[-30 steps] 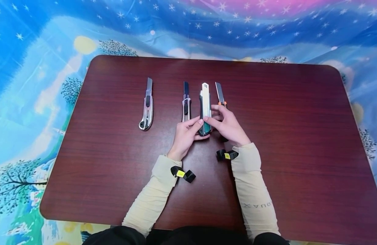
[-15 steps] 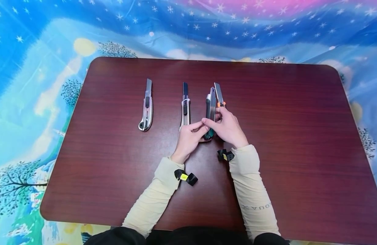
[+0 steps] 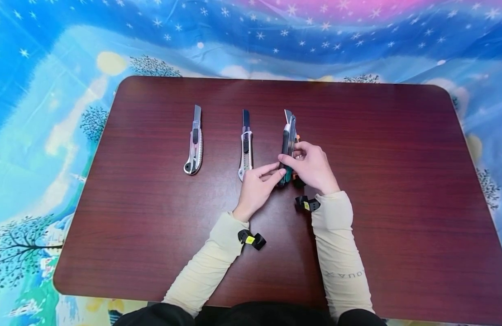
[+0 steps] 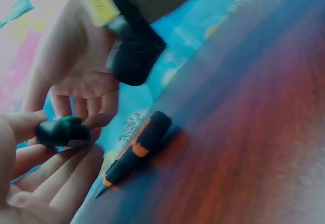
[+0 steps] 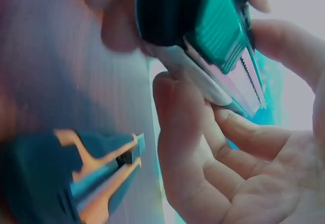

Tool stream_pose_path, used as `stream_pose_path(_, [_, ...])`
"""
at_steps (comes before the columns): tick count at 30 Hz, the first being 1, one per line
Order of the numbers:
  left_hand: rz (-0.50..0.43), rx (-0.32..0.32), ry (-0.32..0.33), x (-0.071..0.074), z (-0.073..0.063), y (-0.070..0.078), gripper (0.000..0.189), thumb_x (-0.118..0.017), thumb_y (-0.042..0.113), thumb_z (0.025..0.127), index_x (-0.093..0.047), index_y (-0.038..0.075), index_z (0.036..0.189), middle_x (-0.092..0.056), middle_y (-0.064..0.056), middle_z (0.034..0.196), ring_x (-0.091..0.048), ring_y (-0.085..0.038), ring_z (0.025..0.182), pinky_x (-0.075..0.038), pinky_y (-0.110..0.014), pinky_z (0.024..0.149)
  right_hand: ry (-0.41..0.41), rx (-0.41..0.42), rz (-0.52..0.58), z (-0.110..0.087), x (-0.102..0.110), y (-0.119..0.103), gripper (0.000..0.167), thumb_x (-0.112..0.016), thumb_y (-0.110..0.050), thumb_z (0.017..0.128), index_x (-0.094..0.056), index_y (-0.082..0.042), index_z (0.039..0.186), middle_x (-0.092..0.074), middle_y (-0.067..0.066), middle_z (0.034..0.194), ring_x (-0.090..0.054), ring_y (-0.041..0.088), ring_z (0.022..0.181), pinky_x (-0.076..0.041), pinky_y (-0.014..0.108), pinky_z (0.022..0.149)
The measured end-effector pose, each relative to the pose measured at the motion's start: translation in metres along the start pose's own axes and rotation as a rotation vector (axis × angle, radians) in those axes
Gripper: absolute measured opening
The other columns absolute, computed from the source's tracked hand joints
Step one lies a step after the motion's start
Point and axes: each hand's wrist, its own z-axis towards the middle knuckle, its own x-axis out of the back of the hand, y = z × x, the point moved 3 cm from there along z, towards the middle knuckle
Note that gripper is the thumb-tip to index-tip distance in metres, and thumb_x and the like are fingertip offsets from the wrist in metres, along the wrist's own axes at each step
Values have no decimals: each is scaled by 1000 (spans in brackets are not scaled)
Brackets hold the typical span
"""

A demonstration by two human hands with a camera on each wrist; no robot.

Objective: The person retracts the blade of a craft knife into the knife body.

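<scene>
While the left hand (image 3: 258, 186) pinches the lower end of the green knife (image 3: 288, 142), just right of centre in the head view, the right hand (image 3: 315, 167) grips its side higher up; both hands hold it off the table (image 3: 153, 226); the orange knife (image 4: 138, 149) lies on the table, partly covered by it in that view; the dark-bladed knife (image 3: 246, 149) lies at centre, the grey-bladed knife (image 3: 195, 144) left of it, the two well apart.

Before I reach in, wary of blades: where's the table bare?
Bare: the table right of the right hand, out to its edge, and left of the leftmost cutter. Crowded: by the left hand, where the held green-black cutter partly hides the orange-black cutter from above.
</scene>
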Motion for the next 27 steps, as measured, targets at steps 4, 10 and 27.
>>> stream_pose_path(4, [-76,-30,-35,-5,-2,1,22,-65,8,91,-70,-8,106,-72,-25,96,-73,-32,83,-62,-30,72,132,-17,1,0,16,9,44,-70,-37,86,-65,-4,114,-73,15,95,-61,3,64,-49,19,56])
stream_pose_path(10, [-9,-39,-122,-8,-4,0,21,-63,7,92,-68,-9,105,-72,-23,86,-72,-26,71,-62,-31,67,329,-73,-52,-6,50,30,45,-68,-39,86,-66,-6,117,-71,16,97,-56,-3,66,-44,17,61])
stream_pose_path(27, [665,-106,-102,-29,2,12,30,-64,28,91,-67,8,114,-63,2,87,-58,-7,75,-50,-19,68,263,-390,-318,-19,90,78,56,-64,-43,87,-59,-7,130,-67,17,119,-55,41,110,-46,55,88])
